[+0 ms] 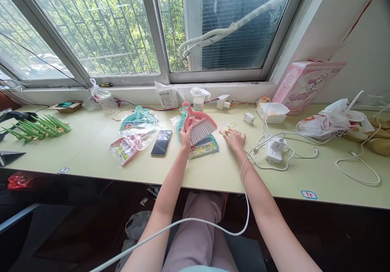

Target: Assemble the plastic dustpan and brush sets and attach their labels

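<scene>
My left hand [185, 137] is closed on a coral-pink dustpan with a small brush [199, 125] nested in it, raised just over the table. Beneath it lies a teal dustpan set [203, 147] with a printed label, partly hidden. My right hand [234, 140] rests on the table with its fingers apart, its fingertips at a small colourful strip [228, 127], perhaps a sticker sheet. Left of my left hand lie a phone [161, 143], another teal dustpan set [138, 117] and a pink dustpan set [126, 147] in clear wrapping.
On the right are a white power strip [273, 152] with tangled cables, a tissue pack [272, 113], a pink box [307, 87] and a plastic bag [333, 121]. Green stalk-like items [38, 128] lie far left. A white cable [195, 219] crosses before my arms.
</scene>
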The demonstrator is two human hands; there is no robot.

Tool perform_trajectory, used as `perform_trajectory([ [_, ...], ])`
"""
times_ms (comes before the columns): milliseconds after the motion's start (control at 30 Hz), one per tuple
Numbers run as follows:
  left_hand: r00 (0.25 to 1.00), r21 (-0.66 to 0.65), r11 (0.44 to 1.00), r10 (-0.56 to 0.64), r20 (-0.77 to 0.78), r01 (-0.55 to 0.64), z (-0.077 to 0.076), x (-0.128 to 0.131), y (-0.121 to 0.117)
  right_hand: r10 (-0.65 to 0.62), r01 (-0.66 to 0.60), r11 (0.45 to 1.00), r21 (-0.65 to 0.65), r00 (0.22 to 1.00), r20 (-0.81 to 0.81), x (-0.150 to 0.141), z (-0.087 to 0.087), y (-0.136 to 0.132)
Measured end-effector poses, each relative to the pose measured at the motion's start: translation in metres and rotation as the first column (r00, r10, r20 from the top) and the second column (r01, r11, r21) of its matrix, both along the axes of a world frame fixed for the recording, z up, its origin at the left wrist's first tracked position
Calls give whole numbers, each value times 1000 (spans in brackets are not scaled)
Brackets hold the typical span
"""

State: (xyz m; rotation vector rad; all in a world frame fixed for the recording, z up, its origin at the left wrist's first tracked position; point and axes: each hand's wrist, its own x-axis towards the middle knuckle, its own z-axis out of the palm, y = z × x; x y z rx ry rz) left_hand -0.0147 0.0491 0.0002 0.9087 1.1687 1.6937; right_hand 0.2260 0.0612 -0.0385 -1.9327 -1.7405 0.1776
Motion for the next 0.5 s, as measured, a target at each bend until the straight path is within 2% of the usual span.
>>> perform_trajectory([
  [100, 1000, -3, 1000, 7, 2, -7, 0, 0, -1, 35, -37, 998, 42, 998, 48, -3, 2, -2],
  [200, 1000, -2, 1000, 8, 16, -8, 0, -1, -2, 63, -72, 988, 139, 995, 73, -6, 8, -4],
  [267, 1000, -5, 1000, 6, 22, -6, -1, -2, -1, 30, -23, 969, 246, 999, -24, -7, 15, -5],
  [300, 1000, -4, 1000, 6, 25, -5, -1, -2, -1, -11, 49, 952, 303, 992, -125, -8, 19, -6],
  [367, 999, 10, 1000, 3, 33, -3, -1, -1, 0, -95, 263, 888, 378, 908, -407, -12, 29, -11],
  [433, 999, 51, 999, -12, 46, 10, -1, 3, -1, -85, 439, 807, 394, 748, -658, -20, 37, -19],
  [467, 998, 79, 997, -29, 56, 25, 0, 6, -2, -27, 464, 783, 415, 691, -722, -26, 41, -25],
  [500, 996, 109, 993, -54, 64, 47, 0, 9, -4, 52, 443, 770, 459, 674, -737, -32, 43, -30],
])
